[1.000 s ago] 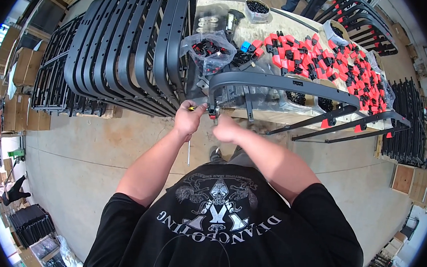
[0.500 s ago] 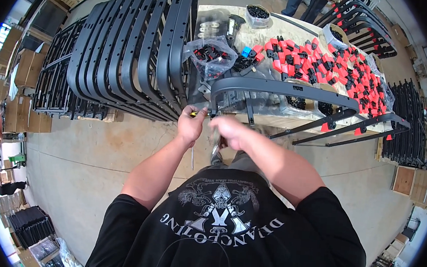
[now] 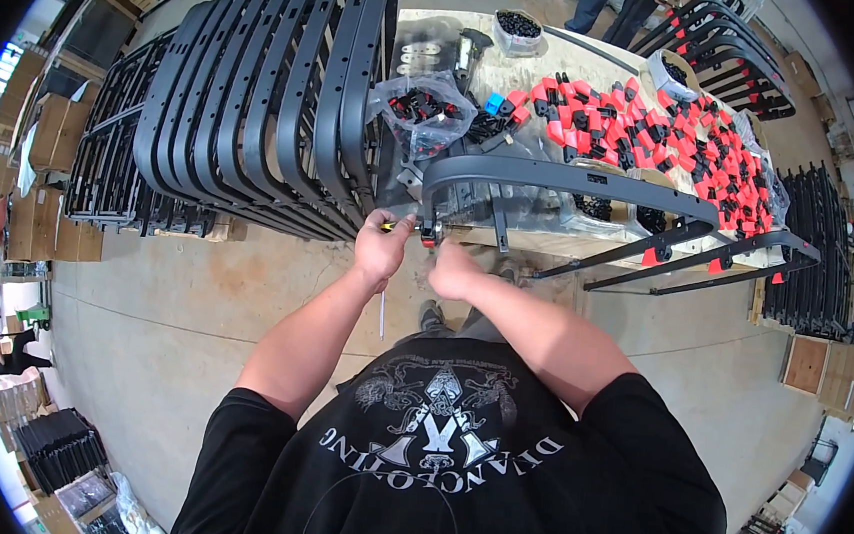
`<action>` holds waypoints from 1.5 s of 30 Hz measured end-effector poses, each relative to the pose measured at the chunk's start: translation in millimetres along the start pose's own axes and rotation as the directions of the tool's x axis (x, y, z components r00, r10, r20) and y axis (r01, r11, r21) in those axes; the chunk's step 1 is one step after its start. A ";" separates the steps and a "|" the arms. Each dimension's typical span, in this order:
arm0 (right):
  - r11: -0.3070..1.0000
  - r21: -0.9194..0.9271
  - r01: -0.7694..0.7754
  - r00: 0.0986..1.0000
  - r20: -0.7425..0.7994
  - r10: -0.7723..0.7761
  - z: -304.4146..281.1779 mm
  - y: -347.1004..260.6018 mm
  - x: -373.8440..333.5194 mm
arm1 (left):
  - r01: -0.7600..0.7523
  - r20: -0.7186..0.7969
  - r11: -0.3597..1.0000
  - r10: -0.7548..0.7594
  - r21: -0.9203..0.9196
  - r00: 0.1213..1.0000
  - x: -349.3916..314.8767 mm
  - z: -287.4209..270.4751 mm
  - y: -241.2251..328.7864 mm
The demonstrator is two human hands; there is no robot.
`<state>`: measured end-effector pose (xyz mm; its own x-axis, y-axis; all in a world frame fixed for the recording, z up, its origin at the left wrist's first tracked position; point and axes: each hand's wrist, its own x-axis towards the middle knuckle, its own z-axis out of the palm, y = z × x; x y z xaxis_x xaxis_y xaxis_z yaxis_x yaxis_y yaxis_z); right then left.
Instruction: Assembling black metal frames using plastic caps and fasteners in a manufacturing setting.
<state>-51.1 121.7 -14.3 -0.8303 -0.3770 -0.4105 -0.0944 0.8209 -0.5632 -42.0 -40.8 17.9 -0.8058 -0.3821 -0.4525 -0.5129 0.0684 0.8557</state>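
Note:
A black curved metal frame (image 3: 574, 178) lies over the near edge of the workbench, its left leg end pointing at me with a small red piece (image 3: 428, 240) at the tip. My left hand (image 3: 379, 251) is closed just left of that end, around a tool with a bit of yellow at the top; its thin metal shaft (image 3: 382, 314) hangs below the fist, like a screwdriver. Just right of the red-tipped end, my right hand (image 3: 456, 270) is closed, its fingers up close to the frame; whatever it grips is hidden.
Black frames (image 3: 249, 102) stand in a row on the left. The workbench (image 3: 564, 52) bears a heap of red and black plastic parts (image 3: 609, 121), a clear bag of parts (image 3: 424, 116) and a tub of black pieces (image 3: 517, 31). A person (image 3: 618, 11) stands beyond.
My right hand was blurred and lower, with something silvery below it; it has now come to the frame's end, where red shows. My left hand has barely moved.

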 end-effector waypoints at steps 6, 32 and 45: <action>0.285 0.777 -0.561 0.822 0.565 0.075 -61.4 -36.4 -18.0 | -0.037 -0.026 0.999 0.036 -0.039 0.999 0.5 -3.5 -8.7; 0.999 0.034 -0.018 0.996 -0.089 0.021 -3.3 -12.8 -4.4 | -0.089 -0.044 0.995 0.092 0.053 0.995 -0.4 -2.8 -11.9; 0.873 0.401 -0.278 0.940 0.300 0.162 -43.3 -43.0 -22.3 | -0.130 -0.053 0.991 0.129 -0.023 0.990 -1.0 0.3 -14.1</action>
<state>-52.4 113.3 50.1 -0.6307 -0.3504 -0.6924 0.3692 0.6494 -0.6649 -34.1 -41.1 6.2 -0.8483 -0.4186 -0.3244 -0.3965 0.0961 0.9130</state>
